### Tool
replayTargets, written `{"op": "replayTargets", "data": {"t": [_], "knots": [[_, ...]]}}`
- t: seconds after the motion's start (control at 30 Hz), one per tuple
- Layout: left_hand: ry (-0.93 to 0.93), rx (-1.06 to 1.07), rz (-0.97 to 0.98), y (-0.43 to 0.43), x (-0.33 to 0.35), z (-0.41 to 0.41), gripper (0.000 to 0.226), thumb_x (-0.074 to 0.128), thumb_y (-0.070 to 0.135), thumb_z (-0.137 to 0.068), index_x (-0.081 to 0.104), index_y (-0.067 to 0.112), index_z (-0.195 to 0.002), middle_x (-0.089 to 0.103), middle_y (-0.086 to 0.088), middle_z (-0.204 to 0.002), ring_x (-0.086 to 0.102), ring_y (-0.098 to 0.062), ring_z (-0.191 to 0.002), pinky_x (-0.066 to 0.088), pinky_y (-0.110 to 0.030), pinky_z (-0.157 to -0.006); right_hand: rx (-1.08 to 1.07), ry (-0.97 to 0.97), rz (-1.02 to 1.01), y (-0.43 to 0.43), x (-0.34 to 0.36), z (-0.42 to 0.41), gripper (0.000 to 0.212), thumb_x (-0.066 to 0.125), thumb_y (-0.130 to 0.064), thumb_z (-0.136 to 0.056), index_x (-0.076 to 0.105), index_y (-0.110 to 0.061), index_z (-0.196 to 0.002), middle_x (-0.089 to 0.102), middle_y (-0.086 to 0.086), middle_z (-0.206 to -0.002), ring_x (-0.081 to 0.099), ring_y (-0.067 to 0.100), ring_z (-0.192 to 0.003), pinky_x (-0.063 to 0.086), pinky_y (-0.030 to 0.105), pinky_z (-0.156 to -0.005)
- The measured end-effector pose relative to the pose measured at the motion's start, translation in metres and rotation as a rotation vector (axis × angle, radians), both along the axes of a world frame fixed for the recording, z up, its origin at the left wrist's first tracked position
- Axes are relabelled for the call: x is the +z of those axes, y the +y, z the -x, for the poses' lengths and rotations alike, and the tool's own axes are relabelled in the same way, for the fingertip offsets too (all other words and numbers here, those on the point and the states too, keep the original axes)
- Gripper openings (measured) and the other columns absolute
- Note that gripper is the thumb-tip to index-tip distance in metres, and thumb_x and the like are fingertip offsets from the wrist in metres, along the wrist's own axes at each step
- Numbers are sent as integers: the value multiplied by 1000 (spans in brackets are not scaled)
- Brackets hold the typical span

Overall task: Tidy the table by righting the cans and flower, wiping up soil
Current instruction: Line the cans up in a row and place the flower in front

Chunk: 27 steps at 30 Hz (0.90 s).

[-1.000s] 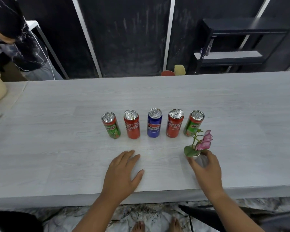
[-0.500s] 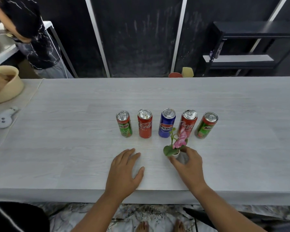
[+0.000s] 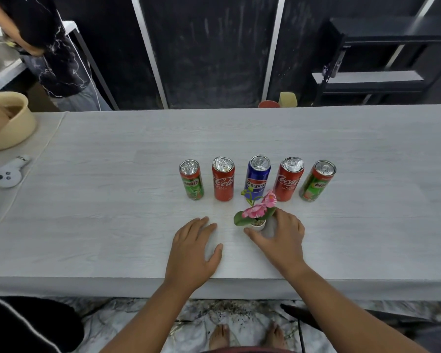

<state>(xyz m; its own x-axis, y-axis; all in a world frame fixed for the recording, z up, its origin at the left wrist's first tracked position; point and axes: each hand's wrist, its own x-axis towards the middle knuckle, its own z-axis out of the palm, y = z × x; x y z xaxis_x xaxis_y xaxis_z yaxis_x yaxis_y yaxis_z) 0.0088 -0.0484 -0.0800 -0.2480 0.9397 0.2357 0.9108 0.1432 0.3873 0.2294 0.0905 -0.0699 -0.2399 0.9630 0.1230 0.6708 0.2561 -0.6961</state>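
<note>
Flower pot (image 3: pixel 258 225) stands upright just in front of the Pepsi can (image 3: pixel 257 175), right hand (image 3: pixel 281 238) cupping it, left hand (image 3: pixel 192 249) flat, fingers spread, just beside.

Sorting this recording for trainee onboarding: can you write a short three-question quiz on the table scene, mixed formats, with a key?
1. True or false: the Pepsi can stands upright in the middle of the row of five.
2. What does the right hand grip? A) a Milo can B) the flower pot C) nothing
3. Fill in: the left hand rests flat, fingers straight, on the ____.

Key: 1 true; 2 B; 3 table.
</note>
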Motion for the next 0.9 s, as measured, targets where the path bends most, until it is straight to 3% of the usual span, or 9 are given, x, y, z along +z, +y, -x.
{"op": "replayTargets", "data": {"t": [0.1,0.23,0.33,0.43,0.63,0.77,0.9], "knots": [[0,2,-1,0,-1,0,53,66,50,-101,66,26,-147,57,4,-159,51,-23,-149,43,-48,-121,81,19,-25,1,-1,-6,34,70,-52,-79,59,-43,-110,58,-23,-110,51,15,-123,32,41,-113],[4,1,-2,1,-1,0,53,65,50,-101,66,25,-147,57,4,-159,51,-23,-149,43,-48,-121,73,14,-7,1,-2,-6,32,68,-54,-77,63,-36,-103,59,-19,-109,50,14,-122,27,33,-109],[11,-4,-9,1,-2,0,52,65,50,-101,66,25,-147,57,4,-158,51,-22,-149,43,-47,-121,33,13,-11,3,-3,-4,45,75,-64,-74,58,-35,-103,59,-19,-104,49,11,-110,29,31,-103],[13,-4,-12,1,-2,0,52,66,50,-101,66,26,-147,57,4,-158,51,-22,-148,42,-46,-121,36,-4,-19,2,-5,-4,62,80,-72,-70,58,-36,-116,55,-19,-111,43,5,-112,26,29,-108],[12,-6,-27,1,-6,1,52,65,51,-101,65,26,-147,57,4,-158,51,-22,-148,40,-43,-123,144,-115,-69,5,-4,-5,45,63,-56,-81,64,-37,-122,56,-17,-118,50,18,-124,30,40,-113],[14,-3,-19,1,-7,2,53,63,53,-102,64,27,-148,56,6,-159,50,-21,-150,39,-42,-124,94,-64,-83,3,-5,-5,54,72,-64,-80,67,-33,-123,53,-22,-119,48,11,-123,25,32,-110],[18,-3,-13,1,-7,1,53,63,53,-102,64,27,-148,55,6,-160,49,-20,-150,38,-42,-125,94,-62,-64,2,-3,-4,68,76,-77,-73,59,-36,-124,56,-20,-119,44,5,-117,29,34,-109]]}}
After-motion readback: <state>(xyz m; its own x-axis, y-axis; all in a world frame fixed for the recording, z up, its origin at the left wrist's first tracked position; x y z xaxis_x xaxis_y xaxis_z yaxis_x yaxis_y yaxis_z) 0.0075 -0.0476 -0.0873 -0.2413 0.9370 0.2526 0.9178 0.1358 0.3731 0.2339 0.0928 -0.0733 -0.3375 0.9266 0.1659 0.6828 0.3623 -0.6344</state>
